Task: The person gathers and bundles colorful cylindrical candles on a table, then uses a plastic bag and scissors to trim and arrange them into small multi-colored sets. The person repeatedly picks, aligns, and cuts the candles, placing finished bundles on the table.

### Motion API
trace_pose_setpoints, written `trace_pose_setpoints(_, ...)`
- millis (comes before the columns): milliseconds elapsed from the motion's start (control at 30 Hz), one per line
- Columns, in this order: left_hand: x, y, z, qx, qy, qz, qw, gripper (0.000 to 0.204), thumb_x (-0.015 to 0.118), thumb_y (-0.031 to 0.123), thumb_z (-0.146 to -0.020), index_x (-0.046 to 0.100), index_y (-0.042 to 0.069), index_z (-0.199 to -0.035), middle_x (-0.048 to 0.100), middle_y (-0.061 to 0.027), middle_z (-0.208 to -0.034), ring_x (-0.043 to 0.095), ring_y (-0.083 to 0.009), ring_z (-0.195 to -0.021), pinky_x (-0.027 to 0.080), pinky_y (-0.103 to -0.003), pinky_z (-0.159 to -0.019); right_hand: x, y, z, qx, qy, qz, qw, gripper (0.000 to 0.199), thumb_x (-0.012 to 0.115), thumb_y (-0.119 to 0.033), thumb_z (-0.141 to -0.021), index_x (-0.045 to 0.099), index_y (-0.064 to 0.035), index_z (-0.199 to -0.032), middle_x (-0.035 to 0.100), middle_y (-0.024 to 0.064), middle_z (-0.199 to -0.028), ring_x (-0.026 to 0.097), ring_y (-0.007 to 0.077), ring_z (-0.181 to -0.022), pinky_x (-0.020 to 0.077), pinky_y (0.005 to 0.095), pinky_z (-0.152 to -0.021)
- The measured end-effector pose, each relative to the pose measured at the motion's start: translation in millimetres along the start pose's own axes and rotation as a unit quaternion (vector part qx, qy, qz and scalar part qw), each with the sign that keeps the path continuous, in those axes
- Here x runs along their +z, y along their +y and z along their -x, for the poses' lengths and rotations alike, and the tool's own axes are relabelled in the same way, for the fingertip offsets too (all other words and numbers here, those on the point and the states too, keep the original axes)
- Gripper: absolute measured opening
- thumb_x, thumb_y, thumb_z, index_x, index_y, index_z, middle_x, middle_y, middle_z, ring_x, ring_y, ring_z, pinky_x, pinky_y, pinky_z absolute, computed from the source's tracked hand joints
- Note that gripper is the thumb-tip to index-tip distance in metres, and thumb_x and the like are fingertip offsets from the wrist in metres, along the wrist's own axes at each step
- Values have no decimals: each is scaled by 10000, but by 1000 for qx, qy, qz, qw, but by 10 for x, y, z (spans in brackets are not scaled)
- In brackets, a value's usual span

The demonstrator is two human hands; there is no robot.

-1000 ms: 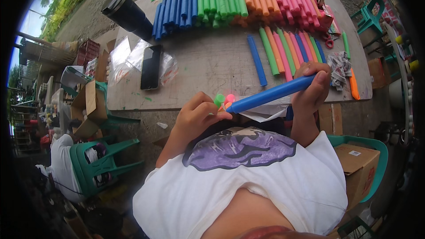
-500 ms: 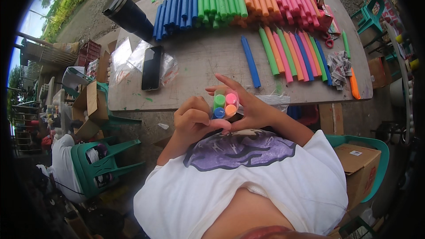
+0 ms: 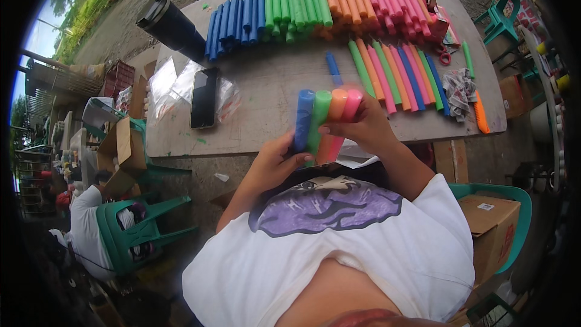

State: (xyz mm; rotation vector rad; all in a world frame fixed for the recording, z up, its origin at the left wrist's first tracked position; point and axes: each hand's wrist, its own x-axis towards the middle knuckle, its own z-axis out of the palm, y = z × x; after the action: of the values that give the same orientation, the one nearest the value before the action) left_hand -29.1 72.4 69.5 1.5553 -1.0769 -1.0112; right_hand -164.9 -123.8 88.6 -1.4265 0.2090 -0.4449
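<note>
Between my hands is a flat row of candles (image 3: pixel 321 118), blue, green, orange and pink side by side, with what looks like clear plastic around them. My left hand (image 3: pixel 277 160) grips the lower part at the blue end, thumb across the front. On the pink side my right hand (image 3: pixel 368 126) holds the row, its thumb over the front and its other fingers hidden behind. A single blue candle (image 3: pixel 333 65) lies on the table just beyond the bundle, partly covered by it. Right of that, a row of mixed-colour candles (image 3: pixel 396 75) lies close together.
Stacked candles (image 3: pixel 296 3) sorted by colour line the table's far side. On the left are a dark tumbler (image 3: pixel 172 27), a phone (image 3: pixel 204 98) and clear plastic bags (image 3: pixel 164 88). Red scissors (image 3: pixel 445 57), crumpled paper (image 3: pixel 460 92) and an orange cutter (image 3: pixel 482 112) lie right.
The candle bundle has turned from end-on to lengthwise, its colours now in one row instead of a cluster. My right hand has closed onto its pink side.
</note>
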Motion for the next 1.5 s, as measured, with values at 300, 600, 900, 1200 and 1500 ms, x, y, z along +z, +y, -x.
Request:
trace_pose_setpoints(300, 9, 117, -106, -23, -89, -121, 988, 484, 560, 253, -993, 456, 105, -1442, 636, -225, -1112, 650, -189, -949, 486, -325, -855, -491, -470, -78, 101, -193, 219, 951, 577, 792, -99, -802, 528, -88, -1316, 677, 57, -1146, 629, 80, -862, 500, 244, -763)
trace_pose_setpoints(600, -174, -18, -267, 93, 225, -15, 970, 420, 543, 255, -1014, 532, 57, -1384, 607, -102, -1332, 592, -207, -1189, 455, -317, -985, -1235, -834, -197, -102, 134, 231, 958, 325, 708, -81, -897, 608, -42, -1204, 684, 7, -1036, 629, 72, -936, 507, 225, -834)
trace_pose_setpoints(900, -663, -322, -213, -17, 359, -559, 747, 257, 655, 178, -900, 656, 98, -1144, 644, -76, -1106, 615, -284, -990, 500, -402, -834, -3868, -625, -866, -190, 484, 593, 615, 281, 653, -174, -925, 591, -180, -1200, 686, 135, -1134, 687, 306, -1005, 536, 391, -790)
trace_pose_setpoints(1200, -860, -589, -178, -72, 403, -573, 710, 138, 647, 198, -893, 682, 119, -1000, 647, -26, -1010, 624, -266, -883, 507, -416, -723, -3999, 131, -715, 31, 268, 571, 775, 363, 539, 33, -797, 636, -157, -1091, 639, 119, -1265, 548, 353, -1243, 436, 384, -1022)
trace_pose_setpoints(1500, -879, -626, -379, -42, 410, -645, 644, 158, 664, 239, -874, 684, 126, -983, 638, -12, -1064, 612, -224, -912, 496, -393, -737, -4023, 10, -739, -17, 274, 565, 778, 456, 476, 8, -772, 619, -114, -1187, 615, 148, -1291, 529, 335, -1271, 398, 370, -1066)
